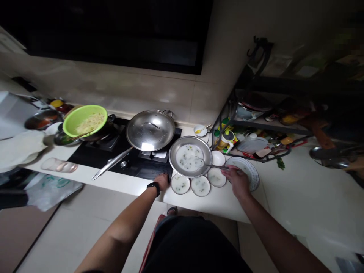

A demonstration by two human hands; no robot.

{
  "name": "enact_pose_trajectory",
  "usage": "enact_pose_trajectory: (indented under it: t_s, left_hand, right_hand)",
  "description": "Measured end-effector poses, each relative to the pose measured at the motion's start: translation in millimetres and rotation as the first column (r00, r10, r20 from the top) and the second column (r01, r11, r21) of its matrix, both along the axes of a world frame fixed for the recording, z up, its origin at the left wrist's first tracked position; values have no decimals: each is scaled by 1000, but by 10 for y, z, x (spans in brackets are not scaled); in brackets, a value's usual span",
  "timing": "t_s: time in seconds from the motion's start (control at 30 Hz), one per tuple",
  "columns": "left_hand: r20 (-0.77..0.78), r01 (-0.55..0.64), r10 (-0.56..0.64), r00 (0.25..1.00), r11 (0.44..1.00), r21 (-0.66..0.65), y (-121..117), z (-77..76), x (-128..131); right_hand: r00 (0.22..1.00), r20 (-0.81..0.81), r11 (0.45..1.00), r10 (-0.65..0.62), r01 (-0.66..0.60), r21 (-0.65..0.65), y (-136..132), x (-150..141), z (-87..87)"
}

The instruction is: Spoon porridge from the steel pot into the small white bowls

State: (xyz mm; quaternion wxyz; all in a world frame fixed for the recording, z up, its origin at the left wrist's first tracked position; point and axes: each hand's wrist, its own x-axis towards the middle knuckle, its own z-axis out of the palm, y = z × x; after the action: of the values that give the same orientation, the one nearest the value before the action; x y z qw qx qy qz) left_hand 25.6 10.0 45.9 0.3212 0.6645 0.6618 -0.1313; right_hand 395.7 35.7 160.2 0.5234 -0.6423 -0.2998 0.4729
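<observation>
My right hand is closed round the handle of a metal ladle. The ladle's head dips into a wide steel basin of white, soupy liquid with dark green bits. In front of the basin stand small bowls, a left one, a middle one and a right one, all holding similar liquid. A white bowl sits right of the basin, partly behind the ladle. My left hand, with a black wristband, rests at the hob's front right corner, fingers seemingly laid on the surface and holding nothing visible.
A lidded wok stands on the black hob, its long handle jutting over the front edge. Left are a green bowl of pale shreds and a lying glass. A ribbed plate and a spice rack stand right.
</observation>
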Motion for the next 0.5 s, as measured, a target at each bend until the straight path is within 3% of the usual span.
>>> enact_pose_trajectory:
  t_s: [0.07,0.13,0.17,0.23,0.27,0.3,0.37,0.5]
  left_hand:
    - [5,-2,2,1000,1000,2,-3,4,-1]
    - [4,-2,2,1000,1000,4,-5,8,-4]
    - [1,-1,1,1000,1000,4,-5,11,-5]
    - [-2,0,0,1000,1000,5,-5,14,-6]
    - [-1,0,0,1000,1000,4,-4,15,-7]
    - [2,-1,1,1000,1000,2,-4,14,-7]
    - [6,-7,7,1000,1000,8,-6,6,-9]
    - [12,-8,8,1000,1000,17,-5,-22,-19]
  right_hand:
    - [978,176,991,114,-124,50,56,-150,-69]
    - [848,462,919,260,-364,152,49,-250,-82]
    - [721,615,834,320,-522,178,24,-279,-70]
    - [401,844,604,357,-788,119,-54,-293,-23]
    - [260,904,507,340,-860,57,-103,-278,7]
    - [163,938,451,307,-893,8,-157,-248,40]
    - [100,971,450,217,-893,-8,-275,-139,111]
    - [202,976,589,80,-800,117,-550,224,274]
